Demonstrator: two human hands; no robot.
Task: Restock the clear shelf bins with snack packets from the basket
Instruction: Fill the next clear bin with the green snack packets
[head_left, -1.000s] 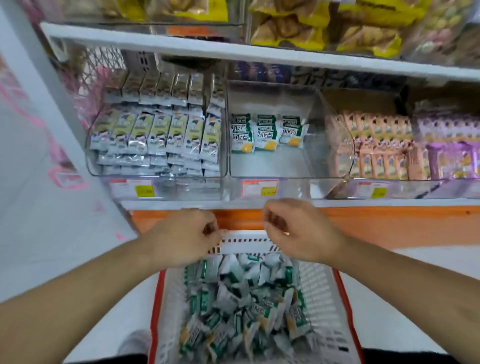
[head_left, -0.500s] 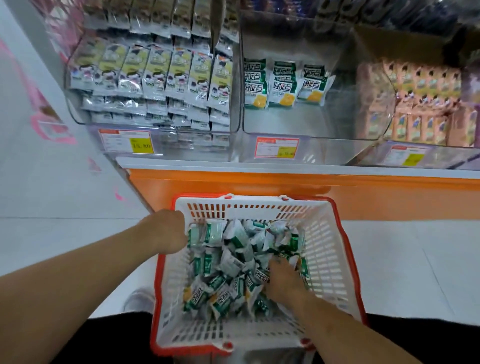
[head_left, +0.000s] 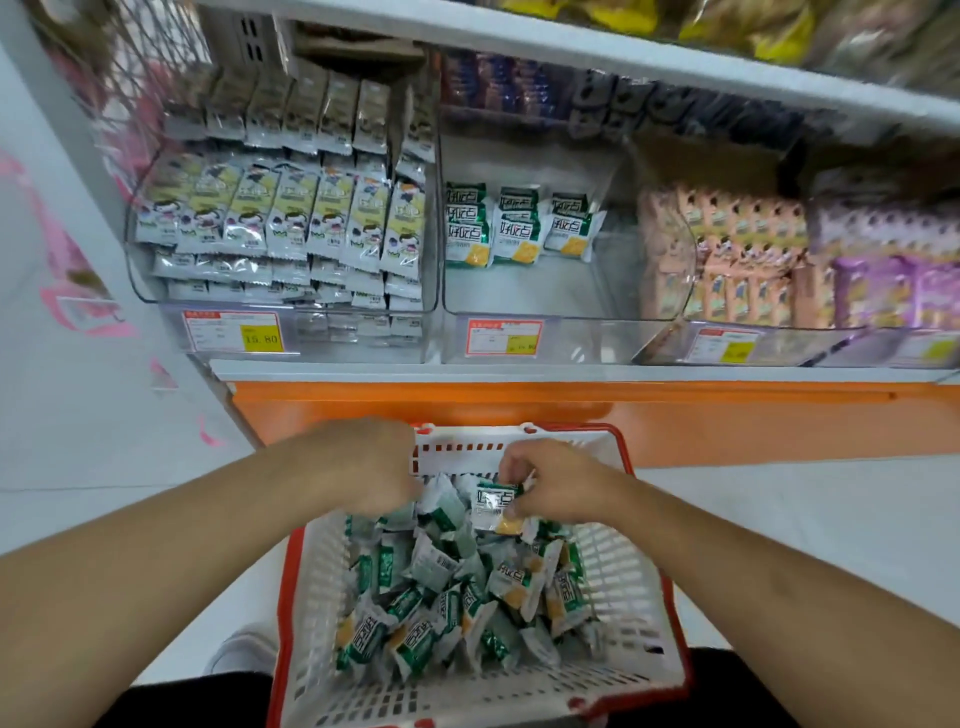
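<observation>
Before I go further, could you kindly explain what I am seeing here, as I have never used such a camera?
There is no machine: a person wears one wide-angle camera on the head, looking forward and down, so both forearms reach in from the bottom. The right hand pinches a green and white snack packet just above the basket, a white plastic one with a red rim, full of the same packets. The left hand is at the basket's far left corner; its fingers are hidden, so I cannot tell what it holds. Ahead is a shelf of clear bins. The middle bin holds only a few matching packets at the back, while the left bin is well stocked with another snack.
</observation>
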